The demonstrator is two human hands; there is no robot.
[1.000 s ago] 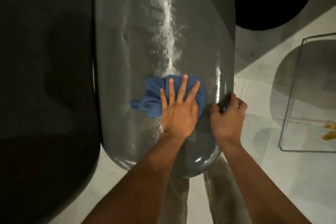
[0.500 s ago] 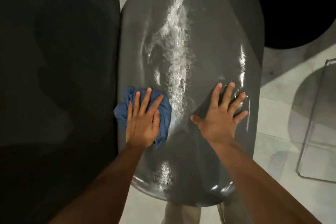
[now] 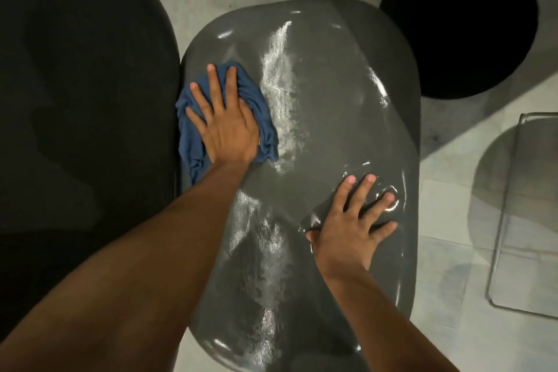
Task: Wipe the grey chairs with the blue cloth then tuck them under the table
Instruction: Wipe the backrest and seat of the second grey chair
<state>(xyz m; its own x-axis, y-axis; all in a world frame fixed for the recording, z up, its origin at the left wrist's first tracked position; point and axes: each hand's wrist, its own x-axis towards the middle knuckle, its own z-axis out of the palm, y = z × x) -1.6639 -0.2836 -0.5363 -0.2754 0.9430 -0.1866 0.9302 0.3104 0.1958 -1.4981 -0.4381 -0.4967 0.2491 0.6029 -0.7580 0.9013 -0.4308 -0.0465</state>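
Left hand (image 3: 225, 127) flat, fingers spread, pressing blue cloth (image 3: 193, 145) at grey chair (image 3: 326, 118) left edge; right hand (image 3: 350, 229) flat, bracing. Best overlap strokes, cover rims.

Glossy smooth grey chair (image 3: 326, 106); soft, creased blue cloth (image 3: 193, 142).

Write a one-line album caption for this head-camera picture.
Left hand presses a blue cloth flat on a glossy grey chair while the right hand rests open beside it.

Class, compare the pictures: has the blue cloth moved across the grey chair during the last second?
Yes. The left hand has slid the blue cloth from near the grey chair's right edge to its left edge.
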